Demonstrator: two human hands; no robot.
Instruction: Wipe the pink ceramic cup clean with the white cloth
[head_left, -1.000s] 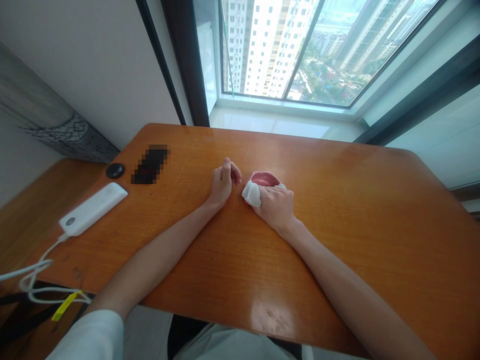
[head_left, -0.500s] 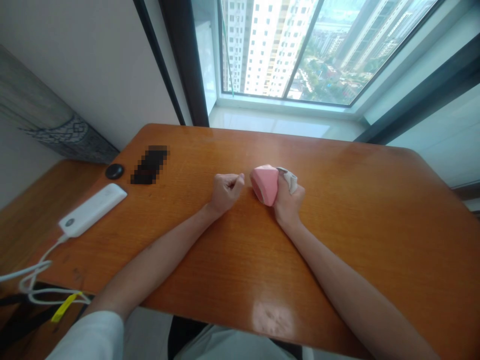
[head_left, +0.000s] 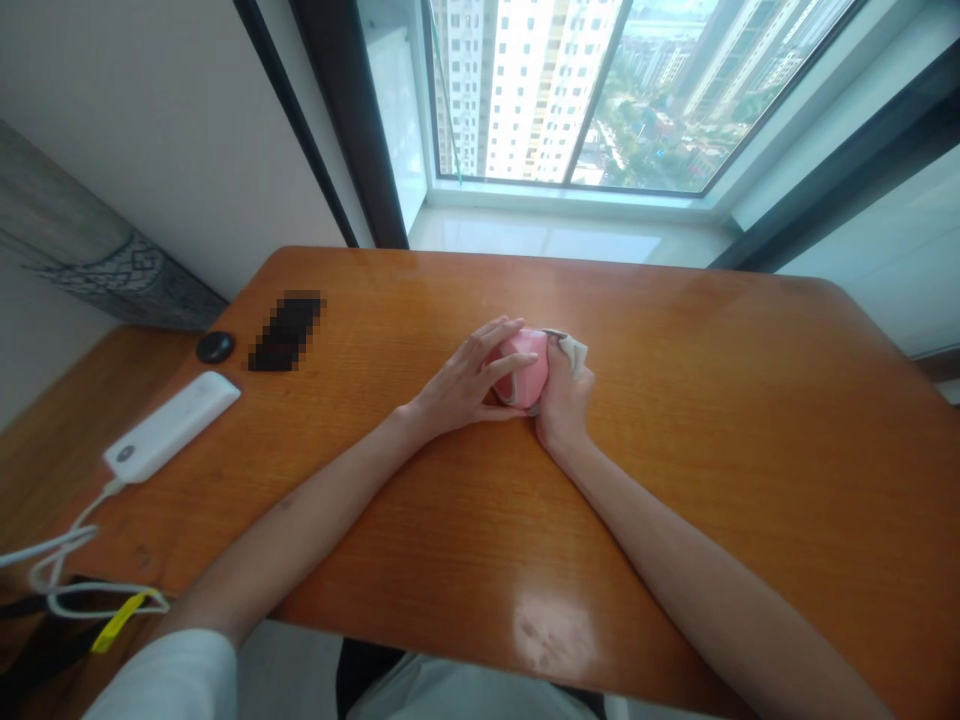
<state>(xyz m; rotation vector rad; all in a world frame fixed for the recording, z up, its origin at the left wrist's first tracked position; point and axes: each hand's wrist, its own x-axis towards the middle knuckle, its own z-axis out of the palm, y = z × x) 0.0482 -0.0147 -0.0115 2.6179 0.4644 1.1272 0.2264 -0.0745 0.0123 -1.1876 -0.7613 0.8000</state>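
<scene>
A pink, rounded, soft-looking object (head_left: pixel 534 378) with a pale rim sits between my hands above the table. A bunched off-white cloth (head_left: pixel 574 352) sticks out beyond my right hand; whether it is part of the pink object I cannot tell. My right hand (head_left: pixel 566 400) is closed around the object's right side, thumb on top. My left hand (head_left: pixel 472 375) reaches over the left side with fingers stretched and spread, the index finger across the pink surface and the thumb low along its near edge. Its fingers partly hide the pink object; how firmly they press I cannot tell.
The wooden table (head_left: pixel 675 460) stands against a window (head_left: pixel 555 100). At its left lie a white power strip (head_left: pixel 172 428) with looping white cable (head_left: pixel 56 570), a round black object (head_left: pixel 215 347) and a blurred-out dark item (head_left: pixel 286 332). A yellow tag (head_left: pixel 118 622) hangs near the cable.
My left hand has opened from a fist and moved right onto the pink object. My right hand still grips it, slightly farther left in view. The view has shifted a little.
</scene>
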